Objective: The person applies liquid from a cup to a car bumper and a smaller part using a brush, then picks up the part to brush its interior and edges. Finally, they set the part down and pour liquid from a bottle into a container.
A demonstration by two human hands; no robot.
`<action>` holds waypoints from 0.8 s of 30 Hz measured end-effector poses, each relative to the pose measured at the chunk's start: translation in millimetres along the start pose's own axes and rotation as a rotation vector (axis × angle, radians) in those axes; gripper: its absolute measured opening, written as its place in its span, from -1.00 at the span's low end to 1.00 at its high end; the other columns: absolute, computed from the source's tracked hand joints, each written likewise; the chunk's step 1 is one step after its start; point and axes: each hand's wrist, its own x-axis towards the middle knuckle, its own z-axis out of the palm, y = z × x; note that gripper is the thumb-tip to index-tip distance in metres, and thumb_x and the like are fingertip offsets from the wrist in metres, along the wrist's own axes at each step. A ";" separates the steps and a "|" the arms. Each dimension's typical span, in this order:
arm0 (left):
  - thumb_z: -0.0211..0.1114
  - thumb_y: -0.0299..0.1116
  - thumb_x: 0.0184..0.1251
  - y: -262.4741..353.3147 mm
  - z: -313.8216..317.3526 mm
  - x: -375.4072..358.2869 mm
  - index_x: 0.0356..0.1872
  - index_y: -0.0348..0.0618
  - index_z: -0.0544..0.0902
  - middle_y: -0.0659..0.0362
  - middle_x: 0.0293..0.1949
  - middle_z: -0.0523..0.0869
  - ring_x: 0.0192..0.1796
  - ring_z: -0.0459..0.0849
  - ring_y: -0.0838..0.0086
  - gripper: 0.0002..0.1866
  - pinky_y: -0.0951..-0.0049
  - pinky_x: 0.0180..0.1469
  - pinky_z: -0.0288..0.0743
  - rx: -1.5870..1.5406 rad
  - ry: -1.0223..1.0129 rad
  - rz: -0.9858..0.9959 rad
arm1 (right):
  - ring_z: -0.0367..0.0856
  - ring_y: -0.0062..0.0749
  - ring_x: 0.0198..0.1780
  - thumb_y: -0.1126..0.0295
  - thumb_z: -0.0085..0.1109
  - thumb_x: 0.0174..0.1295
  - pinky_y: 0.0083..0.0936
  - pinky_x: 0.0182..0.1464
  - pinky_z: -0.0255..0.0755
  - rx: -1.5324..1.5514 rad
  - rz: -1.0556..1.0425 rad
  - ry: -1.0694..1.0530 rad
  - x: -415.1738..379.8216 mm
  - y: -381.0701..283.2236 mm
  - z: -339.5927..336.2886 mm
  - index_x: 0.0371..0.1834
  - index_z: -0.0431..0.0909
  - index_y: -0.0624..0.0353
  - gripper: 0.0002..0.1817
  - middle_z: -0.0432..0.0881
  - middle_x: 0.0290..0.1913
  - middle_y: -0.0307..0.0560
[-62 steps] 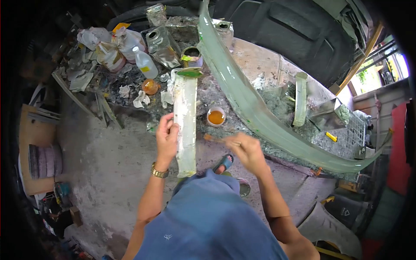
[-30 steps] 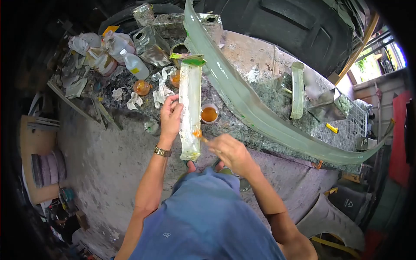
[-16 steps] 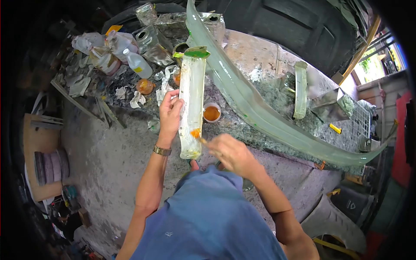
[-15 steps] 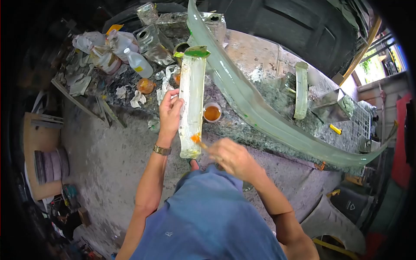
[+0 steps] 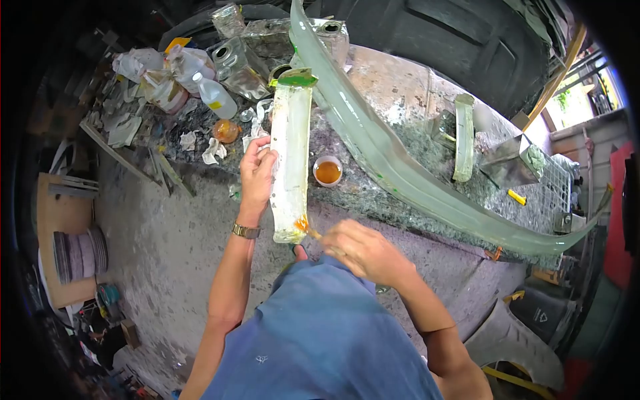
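Note:
My left hand [image 5: 257, 175] grips the left edge of a long whitish moulded panel [image 5: 291, 147] with a green far end, held up in front of me. My right hand [image 5: 363, 248] is closed around the handle of a paintbrush [image 5: 312, 232]. Its orange-wet bristles touch the panel close to the near end, by the right edge. A round cup of amber liquid [image 5: 327, 172] stands on the bench just right of the panel. The fingers of my left hand that lie behind the panel are hidden.
A long curved translucent green-grey moulding [image 5: 400, 167] stretches diagonally over the stained bench [image 5: 347, 200]. Plastic jugs [image 5: 216, 97], metal cans [image 5: 238, 67] and crumpled paper stand at the back left. A shorter moulding [image 5: 464, 137] and a metal box [image 5: 512, 162] are on the right.
My right hand has moved the brush slightly toward me, nearer the panel's near end. The panel has shifted a little to the left with my left hand.

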 end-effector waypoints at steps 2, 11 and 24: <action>0.10 -0.57 0.33 -0.9 -3.9 -0.9 -0.02 -0.29 0.46 0.32 -0.37 0.64 -0.38 0.46 0.80 -0.78 0.72 -0.30 0.35 0.001 -0.017 0.006 | 0.53 -0.14 -0.15 0.49 0.19 0.15 -0.36 -0.13 0.43 0.027 0.028 -0.047 -5.0 -4.7 -6.2 -0.18 0.50 0.23 -0.81 0.50 -0.24 -0.03; 0.10 -0.52 0.36 -1.6 -10.3 -2.0 0.05 -0.31 0.44 0.19 -0.22 0.70 -0.24 0.59 0.69 -0.73 0.64 -0.16 0.45 0.099 -0.078 0.052 | 0.42 -0.78 -0.53 0.49 0.08 0.32 -0.79 -0.53 0.28 0.585 0.384 0.533 19.3 4.9 -10.8 -0.13 0.59 0.24 -0.86 0.59 -0.48 -0.22; 0.08 -0.54 0.35 0.5 -11.3 -2.8 0.03 -0.30 0.44 0.20 -0.20 0.69 -0.23 0.58 0.71 -0.75 0.66 -0.15 0.43 0.072 -0.065 0.081 | 0.43 -0.74 -0.55 0.49 0.09 0.30 -0.74 -0.52 0.32 0.417 0.466 0.378 0.5 5.1 18.9 -0.20 0.57 0.29 -0.88 0.58 -0.51 -0.23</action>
